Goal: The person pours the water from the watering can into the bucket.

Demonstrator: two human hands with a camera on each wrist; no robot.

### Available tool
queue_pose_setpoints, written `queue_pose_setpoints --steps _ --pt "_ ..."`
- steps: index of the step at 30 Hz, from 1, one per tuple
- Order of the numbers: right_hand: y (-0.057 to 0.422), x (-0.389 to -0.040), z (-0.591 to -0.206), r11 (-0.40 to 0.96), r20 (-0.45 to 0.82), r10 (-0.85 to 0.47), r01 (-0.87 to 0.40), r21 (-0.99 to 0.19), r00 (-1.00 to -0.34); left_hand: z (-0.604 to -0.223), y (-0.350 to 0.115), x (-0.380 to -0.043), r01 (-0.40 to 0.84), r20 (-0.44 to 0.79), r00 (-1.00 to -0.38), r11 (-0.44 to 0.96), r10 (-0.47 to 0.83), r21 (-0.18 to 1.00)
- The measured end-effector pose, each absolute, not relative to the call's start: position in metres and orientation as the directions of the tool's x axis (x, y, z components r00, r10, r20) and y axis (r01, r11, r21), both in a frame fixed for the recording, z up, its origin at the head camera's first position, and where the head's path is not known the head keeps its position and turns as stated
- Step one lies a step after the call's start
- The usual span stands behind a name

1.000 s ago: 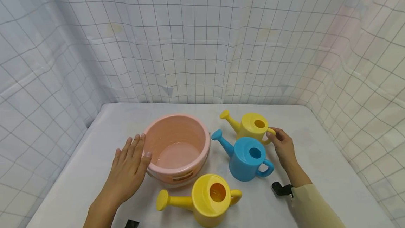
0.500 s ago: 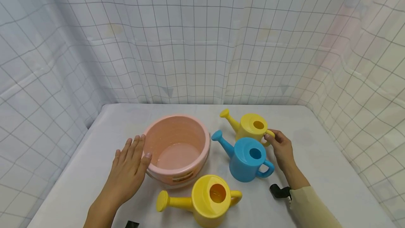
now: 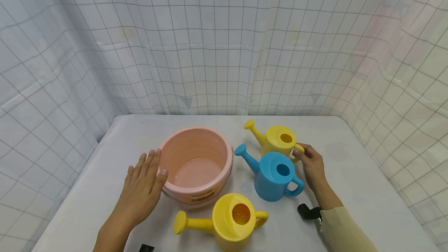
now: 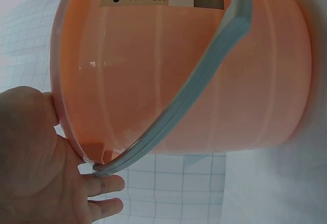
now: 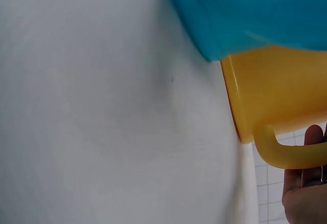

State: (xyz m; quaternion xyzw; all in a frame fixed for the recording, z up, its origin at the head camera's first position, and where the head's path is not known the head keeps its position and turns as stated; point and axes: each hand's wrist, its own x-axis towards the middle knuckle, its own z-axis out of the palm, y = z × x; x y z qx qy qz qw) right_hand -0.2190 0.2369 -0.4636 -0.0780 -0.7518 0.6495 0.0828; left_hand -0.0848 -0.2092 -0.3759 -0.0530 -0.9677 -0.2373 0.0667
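Note:
My left hand (image 3: 140, 191) rests flat on the left rim of a pink bucket (image 3: 224, 182), fingers straight and pointing away. In the left wrist view the bucket's grey carrying handle (image 4: 176, 109) hangs across its side, close to the fingers. My right hand (image 3: 313, 166) pinches the handle of the far yellow watering can (image 3: 274, 141) between thumb and fingers. That can stands upright, its spout pointing left and away. In the right wrist view the can's curved handle (image 5: 286, 155) crosses in front of the fingers.
A blue watering can (image 3: 271, 184) stands just in front of the far yellow one, partly covering it. Nearer the front edge sits a larger yellow watering can (image 3: 231, 221), spout to the left. Gridded white curtains (image 3: 224, 49) enclose the white table (image 3: 360, 189).
Early on, the right hand and the far yellow can's handle shifted slightly toward me, turning the can a little. Over the last half second they hold still. The left hand stays in place.

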Motion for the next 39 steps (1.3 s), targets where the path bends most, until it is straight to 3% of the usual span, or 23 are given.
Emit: queue_pose_setpoints --steps 9,20,39 --pt "0.241 -0.218 -0.462 0.086 0.033 0.241 -0.012 -0.996 -0.97 -0.375 -0.209 -0.084 0.13 0.15 -0.986 0.881 0.068 0.456" --pt "0.246 -0.215 -0.46 -0.081 0.036 0.247 -0.058 -0.995 -0.968 -0.375 -0.21 -0.084 0.126 0.143 -0.987 0.877 0.066 0.464" --pt "0.249 -0.21 -0.443 -0.039 0.023 0.272 -0.035 -0.999 -0.962 -0.376 -0.21 -0.085 0.134 0.149 -0.986 0.876 0.072 0.464"
